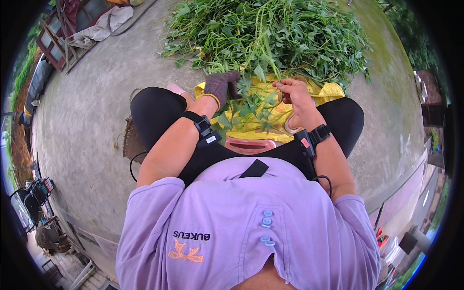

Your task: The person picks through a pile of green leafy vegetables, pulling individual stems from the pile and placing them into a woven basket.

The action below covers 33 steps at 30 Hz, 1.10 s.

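Note:
My left hand (220, 87) wears a dark knitted glove with a yellow cuff. Its fingers curl at a cluster of leafy green vines (250, 108), though the grip itself is partly hidden. Bare, my right hand (295, 93) pinches a thin green vine stem (272, 61) between thumb and fingertips; the stem runs up toward the heap. A yellow woven plastic sheet or sack (250, 127) lies between my knees, with leaves over it. Just beyond both hands rises a large heap of leafy vines (290, 40), its long stems tangled.
Weathered concrete (90, 108) surrounds me. A pink plastic object with a slot (250, 145) is close to my lap. A brown woven mat (131, 139) lies by my left knee. Framed window panels and cloth (69, 40) are at far left; a low ledge (402, 185) runs along the right.

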Each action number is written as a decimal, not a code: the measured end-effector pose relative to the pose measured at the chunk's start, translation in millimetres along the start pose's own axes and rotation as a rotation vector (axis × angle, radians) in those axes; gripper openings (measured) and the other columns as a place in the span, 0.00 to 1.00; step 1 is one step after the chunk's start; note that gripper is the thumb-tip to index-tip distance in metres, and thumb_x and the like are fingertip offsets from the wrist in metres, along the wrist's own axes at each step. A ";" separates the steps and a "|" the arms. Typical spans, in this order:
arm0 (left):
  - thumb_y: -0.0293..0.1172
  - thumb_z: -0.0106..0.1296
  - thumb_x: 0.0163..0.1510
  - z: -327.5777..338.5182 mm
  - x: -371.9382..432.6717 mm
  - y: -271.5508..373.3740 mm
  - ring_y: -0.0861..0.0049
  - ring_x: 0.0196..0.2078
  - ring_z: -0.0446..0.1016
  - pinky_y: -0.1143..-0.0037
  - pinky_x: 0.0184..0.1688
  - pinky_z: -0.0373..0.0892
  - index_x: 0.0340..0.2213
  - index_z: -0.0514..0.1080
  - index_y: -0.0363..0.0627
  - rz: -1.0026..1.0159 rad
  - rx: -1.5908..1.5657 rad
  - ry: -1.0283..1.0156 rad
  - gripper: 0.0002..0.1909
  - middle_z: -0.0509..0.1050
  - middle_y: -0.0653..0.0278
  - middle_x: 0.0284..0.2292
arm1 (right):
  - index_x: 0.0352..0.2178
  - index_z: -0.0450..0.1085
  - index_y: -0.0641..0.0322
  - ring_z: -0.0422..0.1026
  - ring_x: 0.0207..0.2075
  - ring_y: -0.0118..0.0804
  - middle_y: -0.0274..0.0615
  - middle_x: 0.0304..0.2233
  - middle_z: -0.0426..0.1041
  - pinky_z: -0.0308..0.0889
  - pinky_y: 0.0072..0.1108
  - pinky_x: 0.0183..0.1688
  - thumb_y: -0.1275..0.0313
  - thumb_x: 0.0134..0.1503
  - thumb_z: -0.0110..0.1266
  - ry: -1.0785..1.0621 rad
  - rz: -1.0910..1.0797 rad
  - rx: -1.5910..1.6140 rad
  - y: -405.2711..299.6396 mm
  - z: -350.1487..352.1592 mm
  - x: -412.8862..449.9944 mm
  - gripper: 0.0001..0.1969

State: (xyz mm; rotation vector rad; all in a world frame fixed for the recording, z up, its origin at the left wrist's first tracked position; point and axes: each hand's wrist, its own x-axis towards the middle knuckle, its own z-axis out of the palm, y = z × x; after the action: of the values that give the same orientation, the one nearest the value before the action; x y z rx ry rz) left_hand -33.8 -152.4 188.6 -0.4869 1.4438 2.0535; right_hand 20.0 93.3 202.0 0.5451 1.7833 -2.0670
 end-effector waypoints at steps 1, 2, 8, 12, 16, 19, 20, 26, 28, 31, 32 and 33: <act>0.30 0.54 0.50 8.4 -9.1 0.4 0.70 0.16 0.68 0.71 0.27 0.72 0.28 0.73 0.35 0.035 0.046 -0.028 0.08 0.70 0.63 0.17 | 0.33 0.73 0.68 0.64 0.17 0.21 0.28 0.17 0.66 0.57 0.12 0.19 0.72 0.55 0.54 -0.001 -0.002 0.000 -1.5 3.6 -1.0 0.09; 0.28 0.51 0.53 11.8 -7.5 -8.3 0.68 0.21 0.74 0.74 0.32 0.72 0.30 0.73 0.32 0.031 0.026 -0.093 0.09 0.75 0.57 0.23 | 0.34 0.73 0.68 0.65 0.18 0.21 0.29 0.17 0.66 0.58 0.12 0.20 0.72 0.55 0.54 0.006 -0.005 0.087 -3.0 9.4 -2.8 0.09; 0.33 0.52 0.52 9.3 -42.3 -19.6 0.76 0.32 0.76 0.76 0.36 0.70 0.39 0.75 0.47 0.447 0.932 -0.494 0.12 0.78 0.62 0.32 | 0.29 0.73 0.67 0.66 0.19 0.24 0.31 0.18 0.68 0.59 0.16 0.21 0.69 0.52 0.57 -0.034 -0.154 -0.083 0.2 34.7 3.6 0.10; 0.38 0.60 0.41 14.3 -1.5 -53.2 0.73 0.14 0.70 0.70 0.16 0.67 0.16 0.72 0.33 0.227 0.722 -0.443 0.17 0.71 0.59 0.13 | 0.21 0.66 0.67 0.61 0.18 0.32 0.39 0.16 0.65 0.58 0.26 0.21 0.68 0.46 0.61 0.205 -0.634 -0.956 19.1 -2.8 20.2 0.13; 0.28 0.64 0.38 37.1 -7.0 -44.1 0.70 0.14 0.73 0.72 0.17 0.70 0.14 0.73 0.33 0.025 0.615 -0.407 0.12 0.73 0.57 0.14 | 0.42 0.66 0.64 0.69 0.36 0.37 0.42 0.39 0.68 0.64 0.24 0.36 0.85 0.41 0.55 0.037 -0.822 -1.012 -5.8 14.3 -27.2 0.22; 0.27 0.65 0.36 34.1 -18.1 -29.2 0.72 0.14 0.72 0.73 0.16 0.69 0.15 0.73 0.33 0.036 0.600 -0.360 0.11 0.73 0.58 0.14 | 0.41 0.69 0.67 0.68 0.27 0.26 0.37 0.32 0.73 0.63 0.18 0.30 0.79 0.52 0.48 -0.294 -0.208 -0.752 30.6 -20.0 5.4 0.13; 0.29 0.65 0.36 31.2 -21.2 -23.3 0.73 0.14 0.72 0.74 0.16 0.69 0.14 0.73 0.34 0.107 0.727 -0.337 0.11 0.73 0.60 0.14 | 0.41 0.69 0.67 0.68 0.26 0.26 0.37 0.30 0.74 0.63 0.18 0.29 0.77 0.54 0.47 -0.311 -0.187 -0.746 31.7 -18.7 2.7 0.12; 0.34 0.61 0.38 -1.4 -11.2 -6.5 0.77 0.15 0.73 0.76 0.18 0.71 0.16 0.74 0.32 0.425 0.835 -0.398 0.14 0.75 0.59 0.16 | 0.34 0.71 0.65 0.69 0.22 0.26 0.33 0.24 0.73 0.62 0.17 0.26 0.71 0.55 0.49 -0.265 -0.203 -0.599 13.8 17.0 -9.9 0.08; 0.41 0.61 0.44 5.6 -42.9 13.5 0.82 0.14 0.69 0.80 0.18 0.68 0.18 0.77 0.39 0.134 0.591 -0.468 0.15 0.71 0.65 0.14 | 0.31 0.71 0.65 0.68 0.19 0.29 0.37 0.21 0.70 0.62 0.22 0.23 0.72 0.53 0.51 -0.227 -0.394 -0.687 19.7 18.0 -8.0 0.07; 0.41 0.59 0.45 3.8 -43.6 12.0 0.84 0.13 0.67 0.81 0.16 0.67 0.19 0.76 0.42 -0.022 0.661 -0.408 0.14 0.69 0.68 0.13 | 0.24 0.66 0.58 0.70 0.22 0.47 0.42 0.23 0.68 0.63 0.32 0.22 0.74 0.50 0.49 0.026 -1.061 -1.280 13.5 45.2 -17.6 0.01; 0.39 0.58 0.46 10.8 -49.2 18.8 0.85 0.12 0.65 0.81 0.15 0.67 0.19 0.75 0.42 -0.077 0.671 -0.407 0.13 0.67 0.70 0.12 | 0.23 0.64 0.57 0.69 0.22 0.46 0.41 0.23 0.67 0.63 0.32 0.21 0.75 0.48 0.47 0.086 -1.056 -1.351 12.6 49.5 -18.8 0.01; 0.37 0.57 0.47 15.0 -53.6 25.3 0.85 0.11 0.63 0.80 0.15 0.66 0.21 0.75 0.42 -0.088 0.623 -0.456 0.11 0.66 0.70 0.12 | 0.22 0.64 0.57 0.69 0.22 0.45 0.40 0.22 0.67 0.64 0.32 0.21 0.75 0.48 0.46 0.173 -1.048 -1.349 12.0 51.5 -19.6 0.02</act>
State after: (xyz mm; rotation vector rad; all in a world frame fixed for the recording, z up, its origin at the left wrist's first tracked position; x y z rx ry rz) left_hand -8.5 -157.9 243.9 0.1633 1.6188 1.4071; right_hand 39.9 41.0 208.5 -0.7524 3.3161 -0.5955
